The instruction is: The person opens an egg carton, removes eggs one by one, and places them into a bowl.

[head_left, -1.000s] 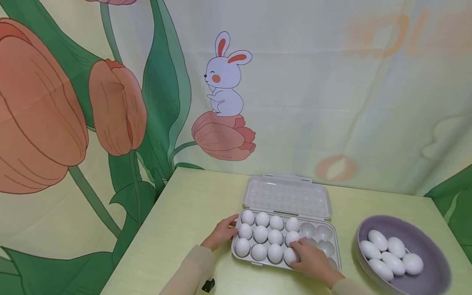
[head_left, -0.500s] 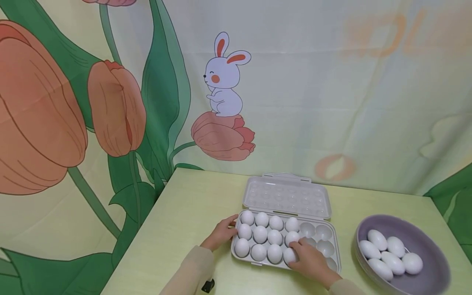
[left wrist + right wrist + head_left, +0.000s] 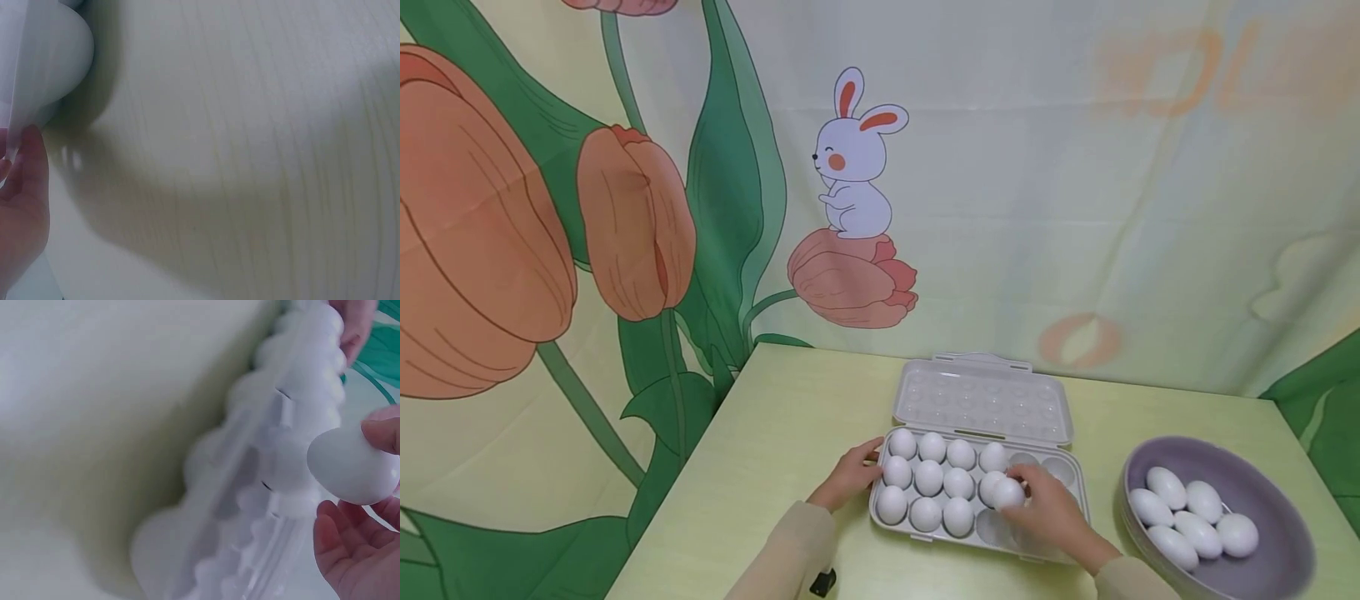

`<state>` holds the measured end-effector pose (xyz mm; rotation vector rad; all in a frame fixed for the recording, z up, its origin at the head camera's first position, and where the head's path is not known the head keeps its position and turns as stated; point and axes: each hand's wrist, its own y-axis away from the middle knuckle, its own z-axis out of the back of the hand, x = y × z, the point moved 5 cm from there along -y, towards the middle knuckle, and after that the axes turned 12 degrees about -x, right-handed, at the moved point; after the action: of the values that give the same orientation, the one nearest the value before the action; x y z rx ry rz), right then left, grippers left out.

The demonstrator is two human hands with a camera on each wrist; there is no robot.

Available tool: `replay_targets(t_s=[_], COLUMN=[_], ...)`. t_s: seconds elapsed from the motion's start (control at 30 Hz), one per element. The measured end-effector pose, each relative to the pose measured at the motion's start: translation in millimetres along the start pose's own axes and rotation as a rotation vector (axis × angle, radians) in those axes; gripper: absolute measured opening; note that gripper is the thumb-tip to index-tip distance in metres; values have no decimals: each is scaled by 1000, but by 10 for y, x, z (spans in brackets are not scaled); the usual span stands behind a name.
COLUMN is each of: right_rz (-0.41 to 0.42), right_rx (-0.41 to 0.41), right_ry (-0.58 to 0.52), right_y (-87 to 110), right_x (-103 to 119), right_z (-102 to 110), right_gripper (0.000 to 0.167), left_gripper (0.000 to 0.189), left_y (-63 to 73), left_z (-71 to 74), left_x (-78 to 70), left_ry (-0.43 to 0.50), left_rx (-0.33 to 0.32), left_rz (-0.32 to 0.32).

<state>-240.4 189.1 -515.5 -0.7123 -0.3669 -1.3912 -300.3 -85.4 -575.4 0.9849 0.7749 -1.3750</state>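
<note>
While left hand (image 3: 852, 477) pinches the dimpled plastic carton (image 3: 994, 528) | curled right hand (image 3: 1051, 507) grips smooth oval egg (image 3: 1008, 493)

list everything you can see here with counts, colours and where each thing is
carton eggs: 11 visible, white, in the carton's cups
held egg: 1, white, over the carton
bowl eggs: 6 clearly visible, white, in the bowl
egg carton: 1, pale grey, open on the table
bowl: 1, purple-grey, right side of table
table: 1, pale yellow-green, under everything
backdrop: 1, pale with green leaves, behind the table
rabbit print: 1, white, on backdrop
tulip prints: 4, orange-pink, on backdrop, left
black piece: 1, too small to identify, by left sleeve
sleeves: 2, beige, on both arms
left hand: 1, gripping carton's edge
right hand: 1, pinching the held egg
</note>
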Motion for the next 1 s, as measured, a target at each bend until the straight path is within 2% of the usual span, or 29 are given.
replay_targets(t_s=[0.23,0.4,0.6,0.73,1.0], right_rz=[-65,-104,-92,-93,-123], right_rx=[-3,-26,-31,15,178], right_ry=[-121,-120,-70,13,148], right_y=[-123,-181,-211,-212,-156], right_x=[-54,-145,-265,-408,-772], right_z=[361,625,947,1133,1409], right_gripper=[36,38,41,45,55], left_gripper=[56,56,56,56,55], left_y=[8,4,-5,-9,-5], left_z=[2,0,-4,-8,-4], left_x=[-6,-9,-9,-3,-4], left_ry=[-7,-4,5,11,13], left_rx=[-2,-1,2,6,5], left_rz=[-1,-3,-2,4,7])
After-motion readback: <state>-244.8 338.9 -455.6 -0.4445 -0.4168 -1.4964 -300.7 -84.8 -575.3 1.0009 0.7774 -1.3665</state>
